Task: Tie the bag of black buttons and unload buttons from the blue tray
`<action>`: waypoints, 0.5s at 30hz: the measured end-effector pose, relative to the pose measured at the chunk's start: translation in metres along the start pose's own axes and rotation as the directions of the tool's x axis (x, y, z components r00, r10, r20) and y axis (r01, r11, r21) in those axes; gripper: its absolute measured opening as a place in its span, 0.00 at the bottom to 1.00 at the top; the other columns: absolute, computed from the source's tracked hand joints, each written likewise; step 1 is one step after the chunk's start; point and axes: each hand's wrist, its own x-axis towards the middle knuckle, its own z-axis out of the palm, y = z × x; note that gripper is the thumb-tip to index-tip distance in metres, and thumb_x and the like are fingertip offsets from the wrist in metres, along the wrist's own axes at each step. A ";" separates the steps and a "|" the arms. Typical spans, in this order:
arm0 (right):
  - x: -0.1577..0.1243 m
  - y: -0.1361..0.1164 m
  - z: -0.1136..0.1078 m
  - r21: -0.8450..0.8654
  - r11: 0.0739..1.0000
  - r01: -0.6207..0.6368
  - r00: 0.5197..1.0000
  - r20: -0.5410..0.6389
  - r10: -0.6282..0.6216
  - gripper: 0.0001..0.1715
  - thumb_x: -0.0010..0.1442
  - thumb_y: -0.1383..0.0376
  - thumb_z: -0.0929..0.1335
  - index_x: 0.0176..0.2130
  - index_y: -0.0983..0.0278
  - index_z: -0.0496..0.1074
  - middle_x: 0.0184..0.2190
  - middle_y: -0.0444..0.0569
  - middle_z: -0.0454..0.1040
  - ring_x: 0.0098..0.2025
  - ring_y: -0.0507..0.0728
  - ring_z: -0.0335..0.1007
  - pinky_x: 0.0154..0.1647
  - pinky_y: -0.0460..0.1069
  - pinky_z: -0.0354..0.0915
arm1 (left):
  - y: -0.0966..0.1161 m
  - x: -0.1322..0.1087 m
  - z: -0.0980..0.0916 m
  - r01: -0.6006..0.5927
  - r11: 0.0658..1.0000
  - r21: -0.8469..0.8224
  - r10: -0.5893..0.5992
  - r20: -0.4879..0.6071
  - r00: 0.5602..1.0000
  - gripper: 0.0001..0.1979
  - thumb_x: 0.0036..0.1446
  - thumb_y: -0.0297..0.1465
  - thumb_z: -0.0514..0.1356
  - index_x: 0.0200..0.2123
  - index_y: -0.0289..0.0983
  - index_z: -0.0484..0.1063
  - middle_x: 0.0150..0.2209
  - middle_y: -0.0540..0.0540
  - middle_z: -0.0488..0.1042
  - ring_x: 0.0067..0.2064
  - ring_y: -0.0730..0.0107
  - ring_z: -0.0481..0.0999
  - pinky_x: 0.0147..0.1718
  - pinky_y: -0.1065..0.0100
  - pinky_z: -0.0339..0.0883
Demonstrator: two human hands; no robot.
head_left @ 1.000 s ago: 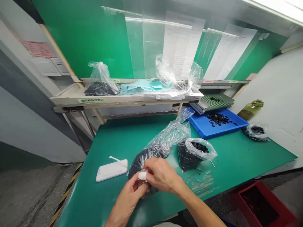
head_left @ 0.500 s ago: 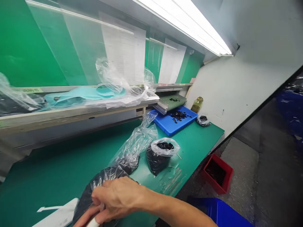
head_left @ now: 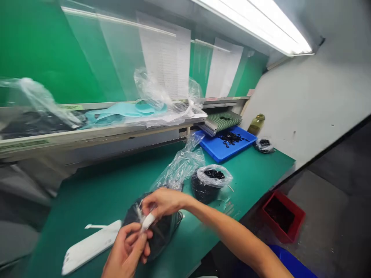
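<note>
A green-topped workbench [head_left: 95, 189] is shown under a fluorescent lamp [head_left: 255, 15], with printed sheets [head_left: 165, 50] hung behind plastic film on a green wall [head_left: 49, 50]. A shelf [head_left: 98, 135] is run along the back of the bench, and teal silicone mats [head_left: 121, 110] and a bag of dark contents [head_left: 37, 123] are laid on it. Off the bench at right, a red crate [head_left: 282, 216] is set on the floor, near a blue crate [head_left: 290, 258].

At the far end of the bench, a blue tray [head_left: 228, 152] is scattered with small black parts [head_left: 230, 139], and a green ribbed rack [head_left: 222, 122] is placed against its back edge. An olive bottle [head_left: 256, 124] is stood beyond the tray, near a small plastic bag [head_left: 264, 145].

Closer in, an open bag [head_left: 207, 189] filled with black parts is stood on the mat, its mouth rolled back. A long clear bag [head_left: 182, 166] is laid just behind the held bag. A white case [head_left: 89, 247] is placed at lower left, with a white stick [head_left: 95, 226] just beyond it.

The held bag [head_left: 153, 231], dark with its contents, is gripped by both hands above the near part of the mat. Its neck is pinched by the half-closed right hand [head_left: 164, 202]. The left hand [head_left: 126, 251] is partly closed on the same bag. A white wrap [head_left: 147, 222] is seen between the hands; its wearer hand cannot be told.
</note>
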 end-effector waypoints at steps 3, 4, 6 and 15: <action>0.012 0.019 0.000 0.219 0.975 -0.040 0.992 -0.108 0.065 0.06 0.54 0.74 0.69 0.33 0.64 0.68 0.22 0.37 0.68 0.25 0.50 0.66 0.30 0.44 0.62 | 0.021 0.016 -0.008 -0.003 1.000 0.001 0.003 0.076 0.997 0.26 0.46 0.51 0.67 0.38 0.41 0.61 0.29 0.50 0.77 0.24 0.70 0.70 0.22 0.68 0.64; 0.016 0.022 -0.001 0.229 0.973 -0.020 0.987 -0.151 0.056 0.06 0.53 0.74 0.68 0.34 0.64 0.68 0.22 0.37 0.68 0.25 0.50 0.66 0.30 0.44 0.62 | 0.027 0.025 -0.011 -0.018 1.000 0.006 0.017 0.088 0.996 0.23 0.48 0.47 0.65 0.38 0.41 0.60 0.29 0.51 0.77 0.24 0.72 0.70 0.22 0.70 0.62; 0.024 0.025 -0.006 0.131 0.990 0.053 0.974 -0.225 -0.022 0.09 0.54 0.73 0.66 0.37 0.65 0.71 0.26 0.40 0.71 0.28 0.51 0.67 0.32 0.45 0.62 | 0.037 0.045 -0.017 -0.058 0.998 0.018 0.056 0.101 0.993 0.19 0.48 0.41 0.63 0.37 0.40 0.59 0.27 0.52 0.76 0.23 0.75 0.66 0.21 0.72 0.56; 0.032 0.023 -0.020 -0.458 0.887 0.059 0.965 -0.200 -0.167 0.06 0.57 0.67 0.70 0.38 0.63 0.72 0.33 0.43 0.69 0.34 0.53 0.63 0.37 0.47 0.58 | 0.059 0.096 -0.014 -0.199 0.979 0.050 0.184 0.216 0.959 0.14 0.49 0.30 0.57 0.41 0.40 0.59 0.23 0.56 0.72 0.23 0.75 0.65 0.25 0.71 0.56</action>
